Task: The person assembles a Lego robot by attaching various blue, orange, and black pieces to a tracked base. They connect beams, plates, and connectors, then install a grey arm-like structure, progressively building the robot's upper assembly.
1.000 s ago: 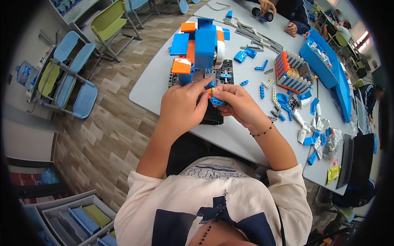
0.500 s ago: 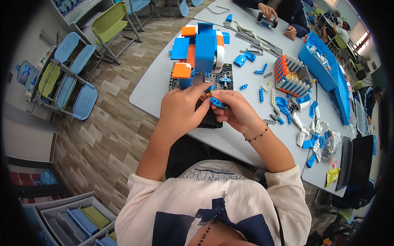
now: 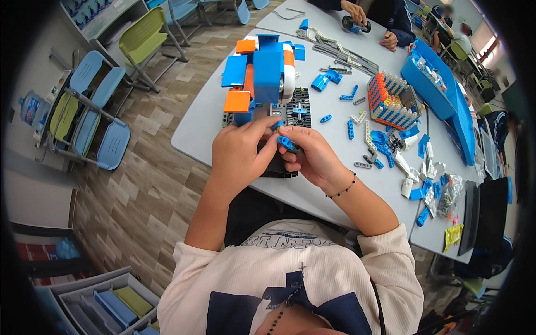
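Observation:
Close to the table's near edge, my two hands meet over a small blue building-block beam [image 3: 286,143] with holes. My right hand [image 3: 314,155] pinches it between thumb and fingers. My left hand [image 3: 240,155] has its thumb and index finger closed at the beam's far end, on a small piece mostly hidden by the fingers. Just beyond stands a tall blue, orange and white block model [image 3: 269,75]. A black ribbed base plate [image 3: 279,167] lies partly under my hands.
Loose blue, white and grey parts [image 3: 385,148] are spread to the right. An orange-and-grey block box [image 3: 393,100] and a blue bin [image 3: 430,78] stand beyond them. Across the table, another person's hand [image 3: 354,10] holds a wheeled piece [image 3: 356,24]. Chairs [image 3: 97,72] stand left.
The whole view has shifted slightly, so table and model appear a little further left. Both hands stay together at the blue beam, with little change in their grip.

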### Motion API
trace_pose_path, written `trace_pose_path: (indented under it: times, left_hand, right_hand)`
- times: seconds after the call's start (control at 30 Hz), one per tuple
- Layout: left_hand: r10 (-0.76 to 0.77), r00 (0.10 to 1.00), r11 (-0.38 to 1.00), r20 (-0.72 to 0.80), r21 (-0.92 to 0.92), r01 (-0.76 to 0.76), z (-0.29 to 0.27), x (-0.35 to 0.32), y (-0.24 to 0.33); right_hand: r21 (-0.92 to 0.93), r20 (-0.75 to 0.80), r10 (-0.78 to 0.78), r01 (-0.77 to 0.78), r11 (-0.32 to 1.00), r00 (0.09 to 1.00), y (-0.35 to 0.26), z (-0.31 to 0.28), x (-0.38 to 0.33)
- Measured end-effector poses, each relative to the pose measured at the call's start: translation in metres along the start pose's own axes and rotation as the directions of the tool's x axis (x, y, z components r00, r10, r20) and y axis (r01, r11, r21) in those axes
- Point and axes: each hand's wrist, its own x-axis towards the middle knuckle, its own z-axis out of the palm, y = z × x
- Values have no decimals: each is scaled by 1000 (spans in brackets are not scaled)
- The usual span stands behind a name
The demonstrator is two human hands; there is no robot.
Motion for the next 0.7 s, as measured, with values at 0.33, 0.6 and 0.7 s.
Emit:
trace_pose_path:
  times: [0.33, 0.6, 0.7]
  left_hand:
    - [-91, 995, 995, 27, 47, 90, 0, 0, 4]
    - [-28, 996, 999, 86, 25, 26, -7, -1, 1]
    - [-37, 992, 999, 119, -8, 38, -9, -3, 3]
  right_hand:
    - [-522, 135, -305, 329, 787, 943, -26, -27, -5]
    - [-789, 338, -499, 530, 312, 798, -24, -19, -10]
    - [-810, 348, -500, 522, 266, 793, -22, -17, -9]
